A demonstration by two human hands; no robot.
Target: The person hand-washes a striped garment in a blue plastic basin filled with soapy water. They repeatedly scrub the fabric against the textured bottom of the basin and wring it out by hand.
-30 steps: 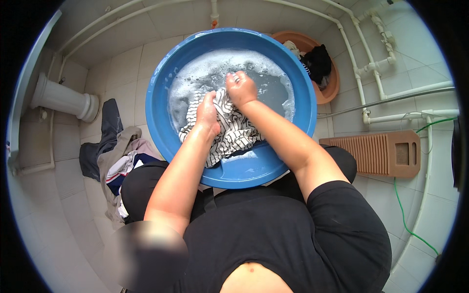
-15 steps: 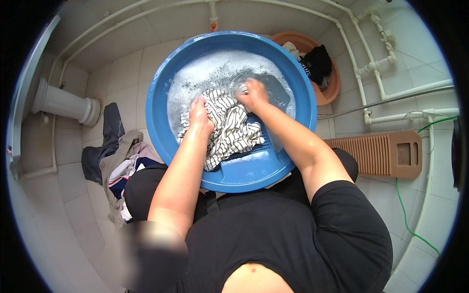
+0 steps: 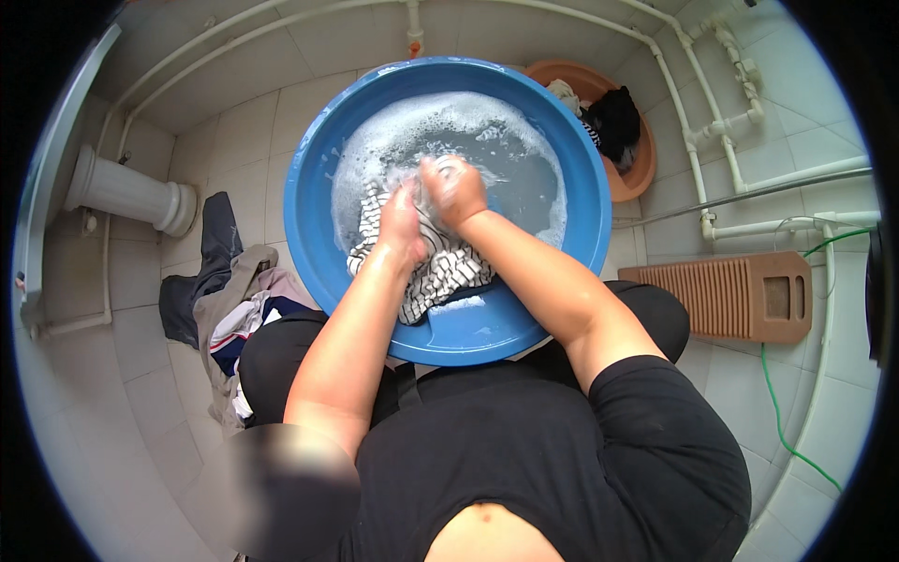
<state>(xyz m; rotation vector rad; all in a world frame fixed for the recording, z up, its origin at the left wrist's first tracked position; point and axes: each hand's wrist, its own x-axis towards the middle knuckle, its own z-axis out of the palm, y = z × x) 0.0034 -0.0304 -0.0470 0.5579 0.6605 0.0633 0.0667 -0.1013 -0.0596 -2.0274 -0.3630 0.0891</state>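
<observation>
A wet striped garment [image 3: 454,272], white with thin dark lines, lies bunched in a large blue basin [image 3: 304,215]. Soapy water [image 3: 501,155] with white foam fills the basin's far part. My left hand [image 3: 403,225] is closed on the cloth near the middle of the basin. Close beside it, my right hand [image 3: 453,192] grips another fold of the same garment, its fingers a little blurred. Part of the garment drapes down toward the basin's near side, over a ridged slope that it mostly covers.
On the floor at the left lies a heap of clothes [image 3: 234,290]. An orange basin [image 3: 643,169] holding dark and white clothes stands behind at the right. A brown washboard [image 3: 721,295] lies to my right, near white pipes [image 3: 693,159] and a green hose [image 3: 775,403]. A white pedestal [image 3: 131,194] is at the left.
My right hand has moved left, up against my left hand, bringing its fold of the garment along. The left hand has shifted slightly right. Foam has spread differently, baring more water at the right.
</observation>
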